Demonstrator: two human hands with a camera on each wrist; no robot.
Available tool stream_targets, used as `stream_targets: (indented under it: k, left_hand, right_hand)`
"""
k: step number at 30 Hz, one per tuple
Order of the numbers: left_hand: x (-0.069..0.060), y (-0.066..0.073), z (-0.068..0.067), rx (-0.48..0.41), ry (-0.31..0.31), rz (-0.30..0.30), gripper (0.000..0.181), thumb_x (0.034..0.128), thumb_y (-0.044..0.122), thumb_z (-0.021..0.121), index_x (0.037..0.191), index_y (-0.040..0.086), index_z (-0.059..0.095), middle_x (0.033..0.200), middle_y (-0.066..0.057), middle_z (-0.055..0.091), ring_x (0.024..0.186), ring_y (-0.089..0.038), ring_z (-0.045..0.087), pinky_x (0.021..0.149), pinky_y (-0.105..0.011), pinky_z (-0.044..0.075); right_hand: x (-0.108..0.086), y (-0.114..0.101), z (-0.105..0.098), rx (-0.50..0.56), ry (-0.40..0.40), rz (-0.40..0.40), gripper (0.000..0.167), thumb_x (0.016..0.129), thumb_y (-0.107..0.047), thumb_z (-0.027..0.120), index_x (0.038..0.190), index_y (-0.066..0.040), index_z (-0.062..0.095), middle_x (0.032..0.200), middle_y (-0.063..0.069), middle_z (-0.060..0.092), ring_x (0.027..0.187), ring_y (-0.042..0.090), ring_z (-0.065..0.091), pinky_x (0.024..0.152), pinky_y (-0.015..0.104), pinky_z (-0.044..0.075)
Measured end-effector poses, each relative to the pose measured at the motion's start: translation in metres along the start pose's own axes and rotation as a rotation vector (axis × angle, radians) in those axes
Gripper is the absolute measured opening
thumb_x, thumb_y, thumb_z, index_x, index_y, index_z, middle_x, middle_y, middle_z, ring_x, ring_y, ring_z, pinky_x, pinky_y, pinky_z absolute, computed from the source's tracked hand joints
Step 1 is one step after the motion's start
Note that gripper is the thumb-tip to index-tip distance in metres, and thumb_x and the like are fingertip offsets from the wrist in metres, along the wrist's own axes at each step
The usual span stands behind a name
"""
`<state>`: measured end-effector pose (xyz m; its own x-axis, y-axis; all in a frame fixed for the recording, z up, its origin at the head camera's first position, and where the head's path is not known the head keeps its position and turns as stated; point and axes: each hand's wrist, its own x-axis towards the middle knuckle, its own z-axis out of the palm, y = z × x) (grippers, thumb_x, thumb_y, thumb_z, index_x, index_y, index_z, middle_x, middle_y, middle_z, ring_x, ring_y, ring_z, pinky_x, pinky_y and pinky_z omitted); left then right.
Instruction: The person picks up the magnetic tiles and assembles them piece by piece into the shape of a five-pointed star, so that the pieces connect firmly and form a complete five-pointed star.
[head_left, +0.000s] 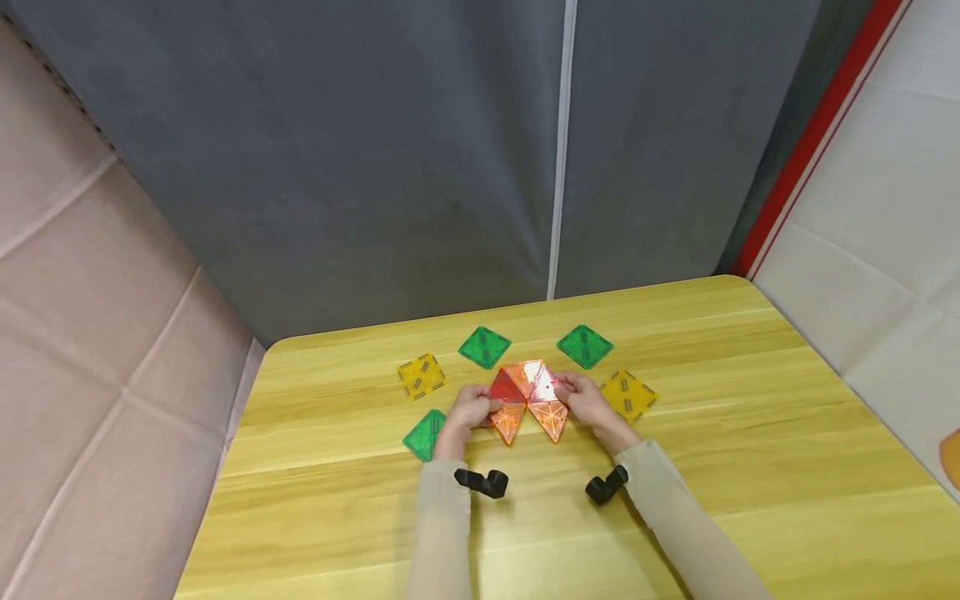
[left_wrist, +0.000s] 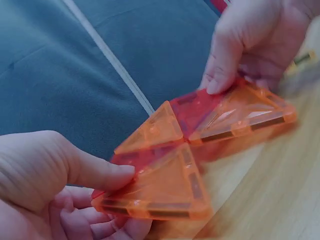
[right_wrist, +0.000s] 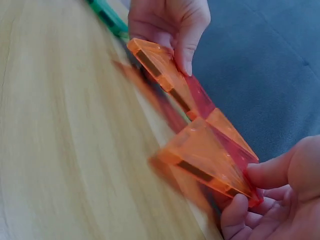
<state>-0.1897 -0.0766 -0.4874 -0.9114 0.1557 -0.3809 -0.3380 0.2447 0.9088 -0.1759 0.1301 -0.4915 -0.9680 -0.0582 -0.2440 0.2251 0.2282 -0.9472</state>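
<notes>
Curtain [head_left: 337, 167]: dark grey fabric behind everything, with a pale vertical strip [head_left: 561, 150] running down it.
Tabletop [head_left: 337, 517]: pale wood under the loose tiles; the head view takes in its far edge, the wrist views only blurred slices.
Sleeves [head_left: 442, 533]: light-coloured, cut off by the head view's lower border.
Hands: left hand [head_left: 471, 408] and right hand [head_left: 585, 402] apart, each pinching one side of the fan, thumbs on top (some fingertips are lost beneath the tiles).
Fan of triangles [head_left: 527, 379]: five joined see-through pieces, orange and red in turn, held between the hands; the wrist views show it lifted clear of the tabletop, a reddish cast below, and dark bars inside its thick edges. From the head, glare washes out the right-hand red piece.
Green tiles [head_left: 484, 347]: two beyond the fan, one beside the left wrist and partly covered by it; the right wrist view catches just a sliver of green.
Yellow tiles [head_left: 422, 377]: one on each side, the right one partly behind the right hand; in the left wrist view only a blurred corner shows.
</notes>
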Motion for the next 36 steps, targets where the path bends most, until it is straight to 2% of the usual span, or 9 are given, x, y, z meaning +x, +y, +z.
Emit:
stream_targets:
  k: [4, 10, 15, 17, 20, 24, 29, 33, 36]
  left_hand:
    - [0.001, -0.002, 0.000, -0.106, -0.029, -0.009, 0.029, 0.0902, -0.001, 0.055, 0.117, -0.013, 0.056, 0.087, -0.008, 0.061, 0.066, -0.010, 0.055, 0.060, -0.023, 0.050]
    - [0.002, -0.005, -0.002, -0.274, -0.082, -0.019, 0.029, 0.0928, 0.000, 0.052, 0.119, -0.012, 0.052, 0.091, -0.008, 0.060, 0.071, -0.011, 0.057, 0.064, -0.023, 0.050]
    - [-0.001, -0.005, -0.002, -0.386, -0.122, -0.006, 0.036, 0.0937, 0.000, 0.051, 0.128, -0.011, 0.046, 0.098, -0.007, 0.058, 0.080, -0.012, 0.056, 0.073, -0.026, 0.049]
    - [0.000, -0.007, -0.002, -0.430, -0.130, -0.005, 0.042, 0.0934, 0.000, 0.051, 0.133, -0.011, 0.041, 0.104, -0.007, 0.058, 0.085, -0.013, 0.056, 0.077, -0.028, 0.048]
    - [0.002, -0.011, 0.000, -0.475, -0.137, -0.008, 0.046, 0.0928, -0.001, 0.051, 0.136, -0.010, 0.038, 0.109, -0.008, 0.057, 0.089, -0.013, 0.056, 0.078, -0.028, 0.048]
    - [0.002, -0.012, 0.003, -0.503, -0.146, -0.003, 0.044, 0.0918, -0.004, 0.050, 0.135, -0.010, 0.040, 0.113, -0.011, 0.057, 0.089, -0.014, 0.056, 0.078, -0.028, 0.048]
    - [0.001, -0.013, 0.007, -0.532, -0.150, 0.012, 0.045, 0.0911, -0.007, 0.048, 0.135, -0.011, 0.038, 0.120, -0.015, 0.054, 0.090, -0.015, 0.056, 0.079, -0.028, 0.047]
    - [0.002, -0.014, 0.010, -0.557, -0.158, 0.027, 0.044, 0.0920, -0.005, 0.046, 0.135, -0.011, 0.037, 0.118, -0.014, 0.054, 0.091, -0.015, 0.055, 0.080, -0.027, 0.047]
    - [0.004, -0.014, 0.012, -0.612, -0.162, 0.038, 0.045, 0.0916, -0.005, 0.045, 0.135, -0.011, 0.036, 0.120, -0.014, 0.052, 0.095, -0.016, 0.054, 0.082, -0.027, 0.046]
  right_hand:
    - [0.000, 0.001, -0.001, 0.049, 0.019, 0.022, 0.036, 0.099, -0.004, 0.041, 0.130, 0.012, 0.044, 0.112, 0.023, 0.059, 0.068, 0.009, 0.049, 0.054, 0.021, 0.039]
    - [0.001, 0.002, -0.002, 0.125, 0.021, 0.056, 0.038, 0.099, -0.007, 0.041, 0.132, 0.011, 0.042, 0.114, 0.020, 0.057, 0.070, 0.010, 0.047, 0.055, 0.020, 0.038]
    - [-0.001, 0.000, -0.002, 0.309, -0.041, 0.108, 0.041, 0.100, -0.008, 0.039, 0.136, 0.011, 0.036, 0.103, 0.008, 0.058, 0.069, 0.008, 0.048, 0.054, 0.019, 0.037]
    - [-0.001, 0.000, -0.002, 0.397, -0.081, 0.126, 0.042, 0.100, -0.007, 0.037, 0.138, 0.011, 0.032, 0.096, 0.002, 0.058, 0.069, 0.008, 0.051, 0.055, 0.018, 0.039]
    - [-0.001, 0.000, -0.001, 0.467, -0.126, 0.138, 0.044, 0.100, -0.006, 0.035, 0.140, 0.011, 0.029, 0.095, -0.001, 0.059, 0.073, 0.008, 0.056, 0.059, 0.020, 0.044]
    - [0.001, 0.001, 0.001, 0.455, -0.163, 0.137, 0.049, 0.098, -0.005, 0.040, 0.142, 0.011, 0.025, 0.111, 0.008, 0.058, 0.083, 0.009, 0.058, 0.070, 0.024, 0.049]
    - [0.001, 0.002, 0.002, 0.473, -0.200, 0.130, 0.057, 0.092, 0.002, 0.042, 0.144, 0.010, 0.020, 0.138, 0.023, 0.039, 0.092, 0.012, 0.056, 0.079, 0.027, 0.048]
    - [0.000, 0.003, 0.005, 0.574, -0.213, 0.113, 0.056, 0.090, 0.006, 0.037, 0.142, 0.011, 0.017, 0.140, 0.024, 0.032, 0.096, 0.012, 0.053, 0.082, 0.025, 0.046]
    - [-0.001, 0.003, 0.009, 0.644, -0.215, 0.093, 0.059, 0.088, 0.007, 0.037, 0.142, 0.011, 0.014, 0.142, 0.021, 0.029, 0.101, 0.012, 0.050, 0.085, 0.023, 0.044]
